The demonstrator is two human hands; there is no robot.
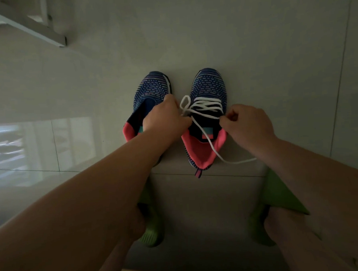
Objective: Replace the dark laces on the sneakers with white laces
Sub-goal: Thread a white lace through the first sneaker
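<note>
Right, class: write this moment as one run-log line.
stage: tying white lace on right sneaker | left hand: pinching lace | right hand: pinching lace | left sneaker: lacing hidden by hand

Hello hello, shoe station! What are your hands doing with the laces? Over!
Left hand and right hand both pinching white lace on right sneaker. Bow half tied. Left sneaker beside it. Nothing blocking.

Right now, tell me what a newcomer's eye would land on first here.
First, the two blue-and-pink sneakers side by side on the pale floor, mid-frame. The right sneaker carries a white lace, pinched by the left hand and the right hand, one end trailing past the heel. The left sneaker shows no lacing, only a white strand along its toe.
</note>
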